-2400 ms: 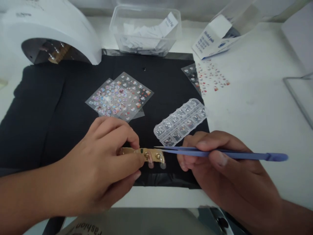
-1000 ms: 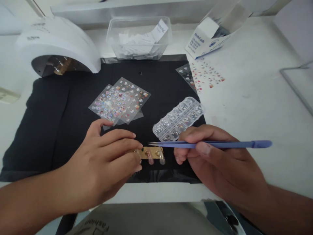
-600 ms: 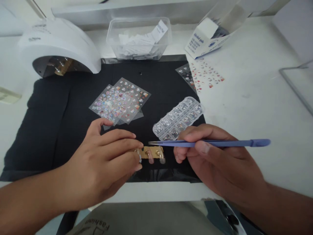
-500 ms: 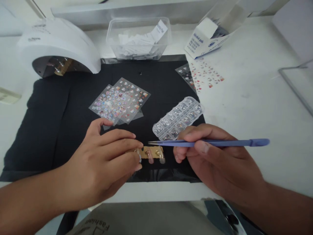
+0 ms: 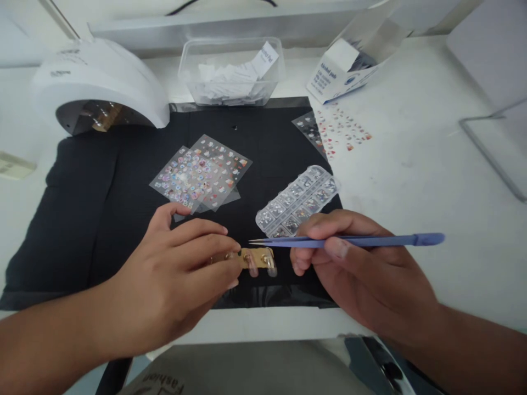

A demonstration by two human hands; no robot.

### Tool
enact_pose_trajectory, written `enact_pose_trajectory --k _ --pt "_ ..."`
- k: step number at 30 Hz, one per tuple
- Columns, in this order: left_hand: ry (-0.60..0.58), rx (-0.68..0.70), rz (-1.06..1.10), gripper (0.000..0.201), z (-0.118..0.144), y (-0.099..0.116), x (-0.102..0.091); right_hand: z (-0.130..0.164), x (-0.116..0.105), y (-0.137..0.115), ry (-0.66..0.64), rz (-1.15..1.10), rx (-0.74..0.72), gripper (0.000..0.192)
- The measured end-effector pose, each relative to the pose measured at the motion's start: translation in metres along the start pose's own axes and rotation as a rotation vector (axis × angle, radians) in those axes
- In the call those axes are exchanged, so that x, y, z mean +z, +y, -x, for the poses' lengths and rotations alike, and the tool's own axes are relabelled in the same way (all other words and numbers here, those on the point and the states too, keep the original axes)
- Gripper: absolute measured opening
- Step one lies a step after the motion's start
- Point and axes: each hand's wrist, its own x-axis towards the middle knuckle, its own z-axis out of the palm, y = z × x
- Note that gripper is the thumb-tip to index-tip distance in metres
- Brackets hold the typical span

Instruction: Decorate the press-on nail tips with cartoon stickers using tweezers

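Now, fingers (image 5: pixel 218 249) of the left hand (image 5: pixel 173 285) pressed down on the gold strip (image 5: pixel 253 257), pinning it flat on the black mat (image 5: pixel 123 219) near the mat's front edge. Two small clear nail tips (image 5: pixel 261 267) stuck along the strip, poking out past the fingertips. Right hand (image 5: pixel 362 274) closed around the blue tweezers (image 5: pixel 349 240), thumb on top, thin points nearly shut and hanging just above the strip.

Probably light and thin, that strip, and a bit bendy; easy to slide on the mat, so best pinned at its bare left end, away from the tips. Nail tips likely small, smooth and easy to knock off; best touched only with the tweezer points.

Farther out: bead box (image 5: pixel 297 200) just behind the tweezers, sticker sheets (image 5: pixel 201 173) behind the left hand, white lamp (image 5: pixel 99 82) at the far left of the counter (image 5: pixel 411 181).

Compared with 2.4 seconds back: strip no longer lifted and pinched but lying flat, left fingers spread over it, tweezer points pulled slightly higher.
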Motion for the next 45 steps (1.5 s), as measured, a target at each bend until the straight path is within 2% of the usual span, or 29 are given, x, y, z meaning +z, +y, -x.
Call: enact_pose_trajectory --k 7,13,18,22,25,29,32,34,36,39,43,45 --pt "-0.029 0.009 0.011 0.025 0.001 0.0 0.001 0.0 -0.002 0.001 -0.038 0.004 -0.014 0.01" --pt "0.011 -0.008 0.008 0.021 0.002 -0.001 0.004 0.0 -0.003 0.002 -0.063 -0.002 -0.02 0.007" --pt "0.006 -0.032 0.044 0.031 0.002 -0.002 0.002 0.0 -0.004 0.002 -0.075 -0.003 -0.056 0.008" --pt "0.028 -0.048 0.091 0.016 0.0 -0.003 0.0 0.001 -0.005 0.002 -0.101 -0.041 -0.064 0.007" --pt "0.099 -0.098 0.212 0.012 0.0 -0.009 -0.003 0.001 -0.007 0.003 -0.134 -0.059 -0.078 0.007" --pt "0.27 -0.235 0.384 0.012 0.001 -0.027 -0.01 0.0 -0.009 0.004 -0.169 0.007 -0.225 0.011" --pt "0.388 -0.362 0.213 0.009 0.001 -0.045 -0.016 0.0 -0.009 0.006 -0.19 0.073 -0.337 0.013" --pt "0.421 -0.4 0.084 0.01 -0.001 -0.055 -0.02 0.0 -0.008 0.005 -0.203 0.091 -0.4 0.014" --pt "0.397 -0.425 -0.011 0.013 -0.003 -0.062 -0.023 -0.001 -0.007 -0.001 -0.2 0.106 -0.461 0.015" --pt "0.287 -0.499 -0.145 0.023 -0.008 -0.066 -0.023 -0.009 -0.003 -0.02 -0.155 0.122 -0.543 0.015" --pt "0.154 -0.633 -0.279 0.059 -0.015 -0.062 -0.015 -0.031 0.009 -0.048 -0.045 0.169 -0.661 0.009" --pt "0.109 -0.68 -0.33 0.07 -0.019 -0.059 -0.011 -0.044 0.017 -0.053 -0.009 0.163 -0.656 0.007"
